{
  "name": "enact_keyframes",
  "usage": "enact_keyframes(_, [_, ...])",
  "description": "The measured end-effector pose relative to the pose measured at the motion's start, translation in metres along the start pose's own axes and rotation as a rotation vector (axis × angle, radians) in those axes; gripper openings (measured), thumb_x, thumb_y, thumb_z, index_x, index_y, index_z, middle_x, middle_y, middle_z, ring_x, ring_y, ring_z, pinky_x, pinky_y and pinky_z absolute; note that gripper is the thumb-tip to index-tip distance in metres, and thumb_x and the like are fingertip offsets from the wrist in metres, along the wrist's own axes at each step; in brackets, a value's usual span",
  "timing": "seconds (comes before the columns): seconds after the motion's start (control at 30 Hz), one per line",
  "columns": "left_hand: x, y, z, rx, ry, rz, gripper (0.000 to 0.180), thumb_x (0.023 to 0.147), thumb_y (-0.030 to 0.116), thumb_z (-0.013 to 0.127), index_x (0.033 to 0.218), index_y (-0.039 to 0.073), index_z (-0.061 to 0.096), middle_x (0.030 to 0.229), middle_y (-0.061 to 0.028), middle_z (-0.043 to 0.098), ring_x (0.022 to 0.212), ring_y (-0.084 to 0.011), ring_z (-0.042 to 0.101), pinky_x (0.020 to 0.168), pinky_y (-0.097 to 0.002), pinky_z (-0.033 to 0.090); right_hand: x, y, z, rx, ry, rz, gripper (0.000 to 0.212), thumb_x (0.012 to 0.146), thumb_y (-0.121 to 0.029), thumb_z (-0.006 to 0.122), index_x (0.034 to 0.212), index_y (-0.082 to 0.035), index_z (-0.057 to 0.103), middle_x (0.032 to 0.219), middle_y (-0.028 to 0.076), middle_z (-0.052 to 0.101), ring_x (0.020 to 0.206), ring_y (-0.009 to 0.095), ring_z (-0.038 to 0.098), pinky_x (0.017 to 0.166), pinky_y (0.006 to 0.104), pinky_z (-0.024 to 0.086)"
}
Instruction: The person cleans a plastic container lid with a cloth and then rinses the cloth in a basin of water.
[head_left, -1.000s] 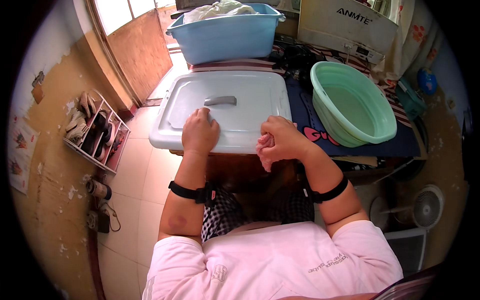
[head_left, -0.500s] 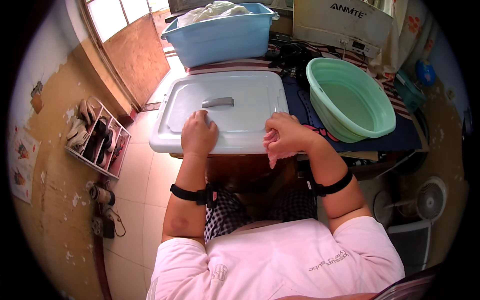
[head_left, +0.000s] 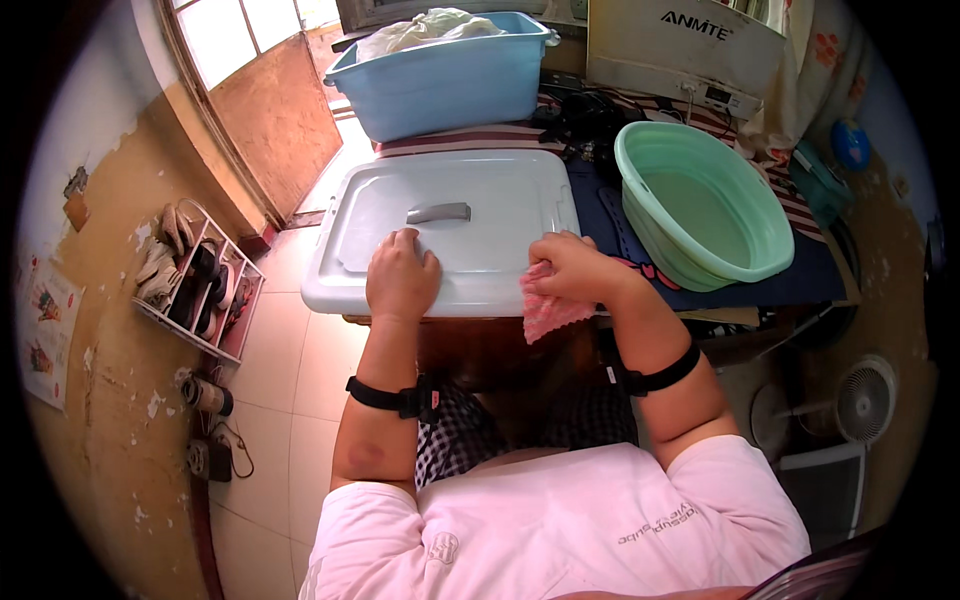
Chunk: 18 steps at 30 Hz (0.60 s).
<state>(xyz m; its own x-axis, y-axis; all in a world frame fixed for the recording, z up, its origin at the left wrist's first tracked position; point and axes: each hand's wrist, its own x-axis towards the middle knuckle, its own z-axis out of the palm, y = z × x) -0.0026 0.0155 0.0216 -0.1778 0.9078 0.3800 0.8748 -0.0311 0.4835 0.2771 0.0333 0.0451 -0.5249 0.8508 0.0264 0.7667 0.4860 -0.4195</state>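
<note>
A pale grey-white plastic lid [head_left: 490, 255] with a grey handle [head_left: 438, 212] lies flat in front of me on the table. My left hand [head_left: 402, 275] rests on its near part, below the handle, fingers laid out on the surface and holding nothing. At the lid's near right corner, my right hand [head_left: 575, 265] grips a pink cloth [head_left: 552, 313] with a zigzag edge. Part of the cloth is bunched under the fingers, and a corner hangs down past the lid's edge. What lies beneath the lid is hidden.
Behind the lid stands a blue tub [head_left: 445, 85] with a whitish plastic bag [head_left: 425, 35] in it. A mint-green basin [head_left: 705, 205] stands to the right. Dark cables [head_left: 590, 115] lie between them. A shoe rack [head_left: 205, 285] is at left, a fan [head_left: 862, 400] at right.
The pink cloth in my right hand now hangs lower and more spread out than before. My left hand stays at about the same spot on the lid.
</note>
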Motion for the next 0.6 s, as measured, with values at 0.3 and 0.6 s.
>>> enact_keyframes(0.3, [0.000,-0.008,0.001,-0.004,0.018,0.010,0.038,0.089,0.023,0.065,0.123,0.004,0.067,0.123,-0.0161,0.068,0.116,-0.0361,0.064,0.103,-0.0454,0.050,0.003,-0.028,0.011,-0.099,0.045,0.026,0.049,0.082,-0.056,0.077,0.106,-0.014,0.076,0.112,0.013,0.068,0.118,0.035,0.060,0.103,0.0486,0.041])
enact_keyframes(0.6, [0.000,-0.005,0.001,0.020,-0.004,0.002,0.039,0.090,0.023,0.065,0.123,0.005,0.066,0.124,-0.0150,0.067,0.118,-0.0355,0.063,0.103,-0.0452,0.050,0.022,-0.059,0.015,-0.147,0.028,0.187,0.045,0.086,-0.055,0.074,0.104,-0.013,0.076,0.113,0.012,0.068,0.117,0.034,0.060,0.100,0.0505,0.044])
